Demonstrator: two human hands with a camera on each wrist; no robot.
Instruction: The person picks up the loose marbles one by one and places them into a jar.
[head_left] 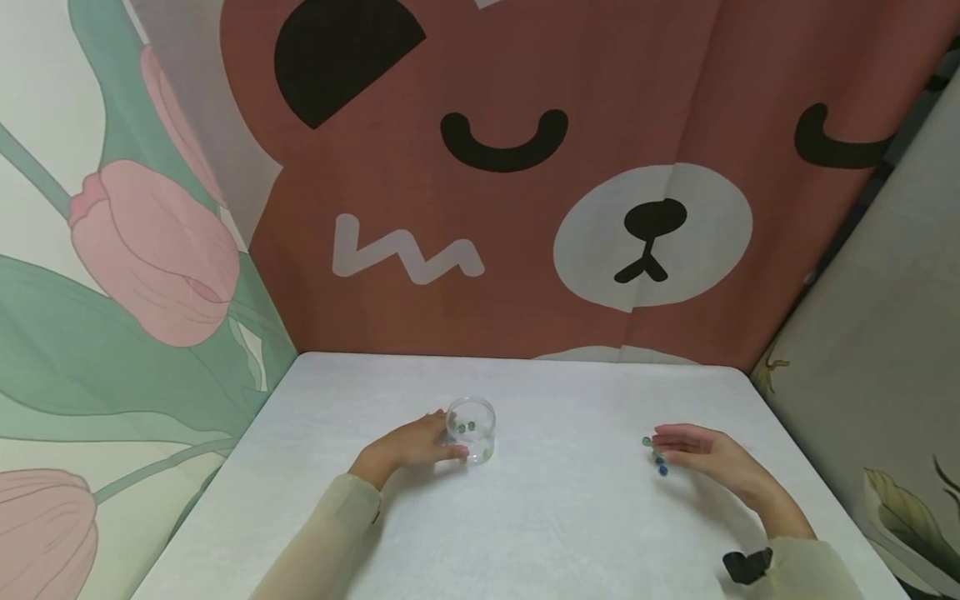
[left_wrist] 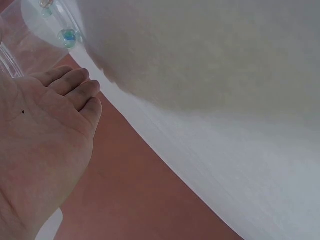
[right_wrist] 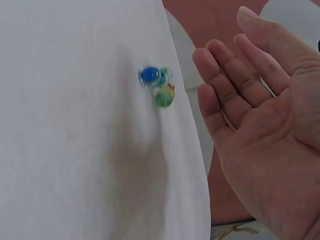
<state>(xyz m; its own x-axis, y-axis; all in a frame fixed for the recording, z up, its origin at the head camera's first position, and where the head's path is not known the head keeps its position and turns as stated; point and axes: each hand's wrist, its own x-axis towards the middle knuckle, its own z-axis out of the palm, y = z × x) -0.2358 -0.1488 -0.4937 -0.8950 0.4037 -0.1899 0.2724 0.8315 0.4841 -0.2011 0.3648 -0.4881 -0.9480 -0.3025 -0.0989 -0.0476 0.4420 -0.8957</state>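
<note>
marbles [head_left: 659,459] at lower right of the head view, just left of the right hand's [head_left: 720,462] fingertips, fingers loosely bent, slightly parted; cup [head_left: 488,439] at lower centre, gripped between left hand's [head_left: 405,446] thumb and fingers.

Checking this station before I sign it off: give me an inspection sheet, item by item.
Surface: white table, with a cup and marbles on it.
Job's things: clear cup, upright, a few marbles inside; small cluster of blue and green loose marbles lies outside it.
Clutter: nothing seen loose; a dark item sits by the right cuff, identity unclear.
Left hand: holds the cup's side.
Right hand: open beside the loose marbles, nothing seen in it.
Cables: nothing seen.
Surroundings: brown bear-face backdrop behind, tulip-print fabric left, pale fabric right.
</note>
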